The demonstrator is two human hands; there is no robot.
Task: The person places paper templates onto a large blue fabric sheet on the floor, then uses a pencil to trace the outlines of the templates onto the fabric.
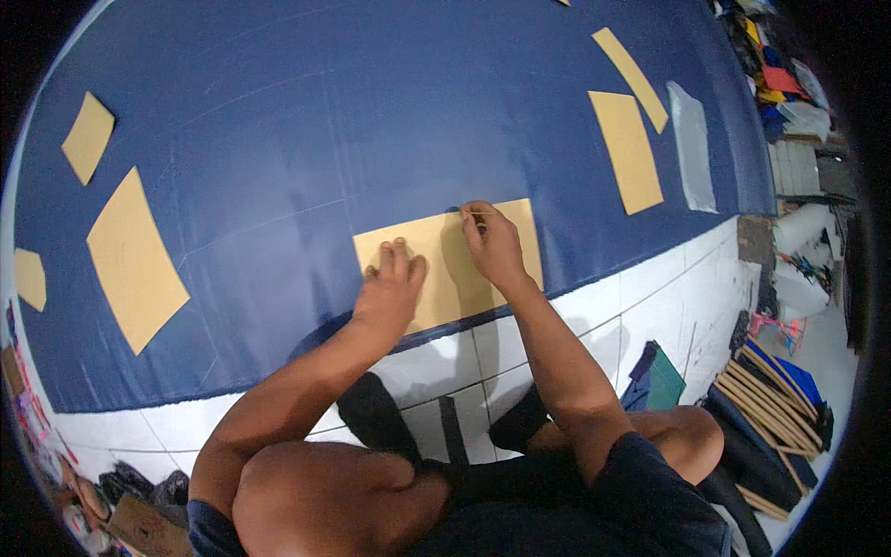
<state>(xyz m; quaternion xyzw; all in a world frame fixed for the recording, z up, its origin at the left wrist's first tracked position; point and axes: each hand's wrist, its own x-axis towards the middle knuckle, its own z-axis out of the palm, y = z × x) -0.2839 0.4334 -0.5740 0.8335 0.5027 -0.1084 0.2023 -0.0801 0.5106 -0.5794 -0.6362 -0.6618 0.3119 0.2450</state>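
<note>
Pressing a pale yellow rectangular card (445, 278) flat

Card lies near the lower edge of a broad dark blue sheet (251, 121). Left hand (394, 286) on it, fingers slightly spread, gripping nothing. Right hand (494, 246) at card's top edge, fingertips pinched on a thin yellowish item (478, 213), kind unclear. White tiled floor (594, 311) below.

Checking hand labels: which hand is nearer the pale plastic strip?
Right. The right hand, over the nearest yellow card, is left of the pale strip; the left hand, on that card, is farther left.
</note>
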